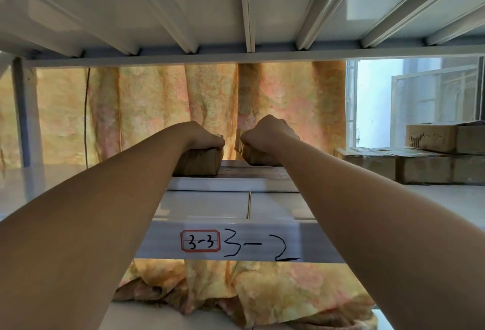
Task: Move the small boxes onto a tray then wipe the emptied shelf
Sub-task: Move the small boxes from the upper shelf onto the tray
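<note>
Past the labelled front rail [200,241] of the shelf [273,207], we see a white tray [231,184] lying on the shelf. Our left hand [207,136] is curled over the left box [199,163] and our right hand [267,132] is clenched round the right box [258,158], so we judge loading is under way. Farther right, cardboard boxes [420,168] sit on the shelf and no cloth shows, so clearing and wiping seem left. Our fingers hide the box tops, and we cannot tell whether the right box rests on the tray or hangs just above it.
</note>
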### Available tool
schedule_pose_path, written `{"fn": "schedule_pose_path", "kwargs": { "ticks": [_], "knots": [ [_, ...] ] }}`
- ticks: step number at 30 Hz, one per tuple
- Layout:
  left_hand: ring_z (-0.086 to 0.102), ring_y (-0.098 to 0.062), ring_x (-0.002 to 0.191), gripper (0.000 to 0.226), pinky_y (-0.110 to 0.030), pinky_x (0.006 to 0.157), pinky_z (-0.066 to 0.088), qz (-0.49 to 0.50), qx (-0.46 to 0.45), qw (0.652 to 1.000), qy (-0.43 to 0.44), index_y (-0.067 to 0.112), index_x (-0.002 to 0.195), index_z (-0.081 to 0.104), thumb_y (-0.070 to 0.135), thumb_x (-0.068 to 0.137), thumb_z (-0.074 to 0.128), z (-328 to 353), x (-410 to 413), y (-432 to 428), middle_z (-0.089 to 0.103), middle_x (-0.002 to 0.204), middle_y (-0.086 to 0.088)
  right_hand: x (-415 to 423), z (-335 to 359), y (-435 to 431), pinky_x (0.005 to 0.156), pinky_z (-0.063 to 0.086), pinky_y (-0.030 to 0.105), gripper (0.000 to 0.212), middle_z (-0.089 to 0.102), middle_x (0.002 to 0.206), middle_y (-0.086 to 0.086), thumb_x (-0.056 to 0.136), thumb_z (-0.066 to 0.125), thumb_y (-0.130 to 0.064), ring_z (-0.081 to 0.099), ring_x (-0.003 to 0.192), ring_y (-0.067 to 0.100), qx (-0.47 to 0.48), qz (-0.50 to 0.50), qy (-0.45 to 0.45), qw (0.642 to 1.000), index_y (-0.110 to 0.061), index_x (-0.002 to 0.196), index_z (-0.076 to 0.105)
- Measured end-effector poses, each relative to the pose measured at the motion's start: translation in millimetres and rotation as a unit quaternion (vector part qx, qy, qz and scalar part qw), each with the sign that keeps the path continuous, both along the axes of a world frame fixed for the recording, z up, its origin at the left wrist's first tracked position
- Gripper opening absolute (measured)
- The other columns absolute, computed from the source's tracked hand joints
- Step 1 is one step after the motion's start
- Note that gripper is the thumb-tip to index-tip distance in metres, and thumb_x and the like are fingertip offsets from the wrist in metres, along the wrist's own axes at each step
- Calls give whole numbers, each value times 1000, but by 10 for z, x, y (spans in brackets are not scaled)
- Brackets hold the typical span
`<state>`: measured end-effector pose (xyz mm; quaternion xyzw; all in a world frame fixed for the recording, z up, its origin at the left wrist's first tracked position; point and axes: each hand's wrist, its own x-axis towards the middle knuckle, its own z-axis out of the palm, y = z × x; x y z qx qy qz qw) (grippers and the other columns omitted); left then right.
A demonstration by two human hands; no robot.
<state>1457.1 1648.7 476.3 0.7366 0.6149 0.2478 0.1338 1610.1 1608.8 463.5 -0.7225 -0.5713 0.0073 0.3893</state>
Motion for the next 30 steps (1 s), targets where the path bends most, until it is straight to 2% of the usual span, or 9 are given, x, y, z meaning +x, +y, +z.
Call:
{"fn": "schedule_pose_path", "kwargs": {
  "ticks": [3, 7, 10, 15, 20, 24, 26, 28, 30],
  "knots": [
    [50, -23, 76, 62, -28, 50, 34, -1, -1, 1000, 6, 5, 117, 52, 52, 77, 61, -39, -19, 8, 49, 101, -11, -68, -21, 14, 86, 51, 44, 48, 57, 112, 10, 63, 58, -41, 59, 98, 32, -12, 5, -2, 1000, -15, 103, 55],
    [46, -17, 65, 49, -27, 49, 33, -5, 2, 1000, -3, 11, 101, 50, 52, 77, 61, -76, -53, 56, 49, 89, -8, -168, -52, 42, 88, 50, 44, 63, 55, 118, 10, 64, 59, -42, 58, 102, 33, -28, 7, -6, 1000, -14, 120, 52],
    [50, -17, 69, 48, -28, 59, 40, -16, 2, 1000, -3, 9, 96, 51, 51, 76, 63, -95, -56, 99, 52, 84, -6, -238, -77, 43, 89, 49, 45, 73, 53, 123, 8, 63, 63, -52, 57, 104, 32, -40, 7, -14, 999, -15, 125, 50],
    [53, -19, 73, 37, -30, 70, 43, -26, -3, 1000, 5, 10, 85, 53, 45, 76, 63, -131, -57, 108, 53, 80, -5, -272, -106, 60, 88, 50, 42, 58, 54, 119, 8, 68, 61, -45, 58, 100, 30, -46, -5, -18, 999, -17, 119, 54],
    [56, -29, 103, 47, -30, 78, 40, -27, 45, 998, 43, 6, 106, 57, 48, 87, 51, -188, -64, 136, 59, 116, -14, -315, -141, 83, 91, 48, 44, 55, 54, 121, 11, 74, 57, -46, 56, 104, 33, -52, -15, -27, 998, -15, 119, 55],
    [46, -31, 124, 68, -32, 95, 36, -15, 69, 997, 25, -3, 132, 44, 52, 93, 37, -229, -105, 185, 46, 139, -19, -358, -157, 95, 94, 46, 45, 63, 48, 132, 11, 78, 55, -50, 53, 112, 34, -59, -20, -12, 998, -14, 130, 48],
    [53, -31, 111, 61, -31, 83, 40, -18, 94, 995, 16, -2, 123, 52, 49, 93, 39, -254, -126, 215, 55, 126, -19, -382, -154, 102, 94, 46, 44, 62, 45, 135, 11, 80, 54, -49, 53, 113, 33, -61, -21, -10, 998, -15, 131, 47],
    [56, -27, 85, 41, -28, 64, 39, -13, 138, 990, -11, 1, 95, 61, 39, 89, 47, -295, -157, 239, 61, 98, -17, -403, -149, 117, 93, 46, 43, 56, 44, 135, 11, 81, 52, -45, 52, 112, 33, -63, -20, -12, 998, -15, 129, 48],
    [51, -24, 70, 27, -27, 57, 34, -15, 163, 985, -57, 5, 72, 55, 28, 84, 50, -340, -185, 258, 58, 78, -16, -416, -136, 131, 93, 45, 43, 55, 42, 135, 11, 81, 51, -42, 51, 114, 33, -63, -23, -16, 998, -16, 129, 47]
  ]
}}
